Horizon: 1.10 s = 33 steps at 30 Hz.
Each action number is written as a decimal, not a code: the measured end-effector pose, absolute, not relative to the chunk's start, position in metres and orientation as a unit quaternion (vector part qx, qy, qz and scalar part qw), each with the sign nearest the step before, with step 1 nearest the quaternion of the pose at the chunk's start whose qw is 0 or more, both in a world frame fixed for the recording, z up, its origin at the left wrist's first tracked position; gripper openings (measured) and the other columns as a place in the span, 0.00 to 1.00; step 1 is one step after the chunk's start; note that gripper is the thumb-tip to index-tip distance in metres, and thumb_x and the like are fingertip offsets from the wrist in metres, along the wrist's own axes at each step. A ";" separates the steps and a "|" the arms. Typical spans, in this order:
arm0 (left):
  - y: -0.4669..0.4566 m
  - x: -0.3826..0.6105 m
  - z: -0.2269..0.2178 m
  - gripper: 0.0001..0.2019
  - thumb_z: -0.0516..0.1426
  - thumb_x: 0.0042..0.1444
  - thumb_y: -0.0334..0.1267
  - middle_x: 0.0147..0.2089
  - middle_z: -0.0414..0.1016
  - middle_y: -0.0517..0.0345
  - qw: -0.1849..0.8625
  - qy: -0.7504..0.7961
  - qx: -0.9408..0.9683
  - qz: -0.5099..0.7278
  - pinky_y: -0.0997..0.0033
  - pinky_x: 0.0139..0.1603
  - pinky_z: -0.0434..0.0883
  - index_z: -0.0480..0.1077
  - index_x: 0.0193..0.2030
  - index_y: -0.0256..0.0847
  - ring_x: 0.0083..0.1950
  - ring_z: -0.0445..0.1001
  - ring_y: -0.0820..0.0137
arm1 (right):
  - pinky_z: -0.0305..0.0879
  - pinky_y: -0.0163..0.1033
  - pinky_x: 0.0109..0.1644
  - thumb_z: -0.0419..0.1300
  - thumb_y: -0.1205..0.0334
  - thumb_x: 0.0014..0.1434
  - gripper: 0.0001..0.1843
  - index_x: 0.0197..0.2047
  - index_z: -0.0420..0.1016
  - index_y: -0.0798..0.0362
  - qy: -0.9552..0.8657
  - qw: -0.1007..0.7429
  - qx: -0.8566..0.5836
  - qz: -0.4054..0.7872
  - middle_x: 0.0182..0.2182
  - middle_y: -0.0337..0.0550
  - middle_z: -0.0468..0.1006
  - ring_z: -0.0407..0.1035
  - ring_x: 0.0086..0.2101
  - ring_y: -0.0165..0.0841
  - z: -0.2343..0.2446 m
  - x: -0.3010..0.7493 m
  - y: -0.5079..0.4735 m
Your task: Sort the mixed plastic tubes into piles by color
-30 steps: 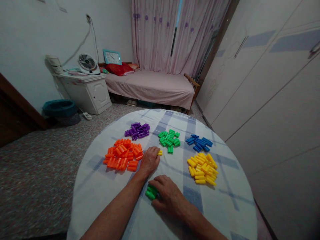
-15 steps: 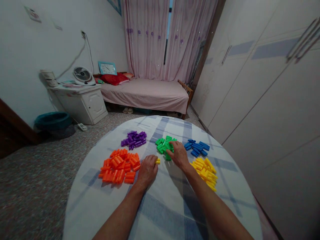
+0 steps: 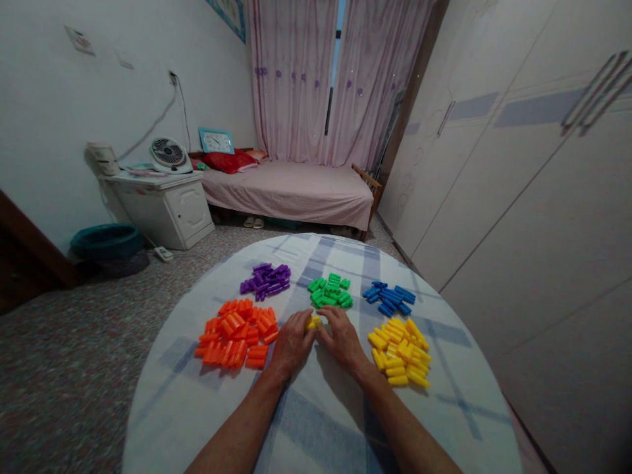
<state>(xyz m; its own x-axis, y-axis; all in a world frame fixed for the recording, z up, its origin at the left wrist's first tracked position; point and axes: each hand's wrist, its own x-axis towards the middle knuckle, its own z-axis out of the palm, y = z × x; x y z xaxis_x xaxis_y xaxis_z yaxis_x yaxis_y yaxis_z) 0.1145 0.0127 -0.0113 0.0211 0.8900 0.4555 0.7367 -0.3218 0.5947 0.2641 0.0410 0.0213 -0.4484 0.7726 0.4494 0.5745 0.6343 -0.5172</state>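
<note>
My left hand [image 3: 291,343] and my right hand [image 3: 342,336] meet at the middle of a round table [image 3: 316,408] with a checked cloth. Both are curled around a small yellow plastic piece [image 3: 313,322] that shows between their fingertips. Five sorted piles of plastic pieces lie around them: orange [image 3: 236,331] just left of my left hand, purple [image 3: 265,278] behind it, green [image 3: 330,291] straight ahead, blue [image 3: 390,297] at the back right, and yellow [image 3: 400,343] just right of my right hand.
Beyond the table stand a bed with a pink cover [image 3: 291,184], a white bedside cabinet [image 3: 160,204] with a small fan [image 3: 168,153], and a teal basin [image 3: 105,240] on the floor. White wardrobe doors [image 3: 518,184] run along the right side.
My right hand carried green pieces from the near table to the green pile, then drew back to join my left hand at the yellow piece. My left hand barely moved.
</note>
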 end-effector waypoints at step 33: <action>0.013 0.115 -0.016 0.12 0.51 0.57 0.33 0.46 0.74 0.49 0.103 0.515 0.768 0.368 0.63 0.51 0.70 0.68 0.47 0.38 0.49 0.73 0.65 | 0.62 0.48 0.52 0.50 0.53 0.55 0.18 0.40 0.74 0.55 -0.580 0.519 -0.625 0.053 0.41 0.50 0.75 0.68 0.44 0.40 0.014 0.429 0.036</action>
<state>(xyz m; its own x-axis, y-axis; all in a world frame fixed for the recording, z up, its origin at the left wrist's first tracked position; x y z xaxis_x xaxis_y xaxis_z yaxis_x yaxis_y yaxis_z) 0.1149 0.0127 -0.0164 0.2000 0.8661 0.4582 0.7139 -0.4491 0.5373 0.4288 0.0363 0.0136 0.3204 0.7815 0.5353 0.6706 0.2120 -0.7109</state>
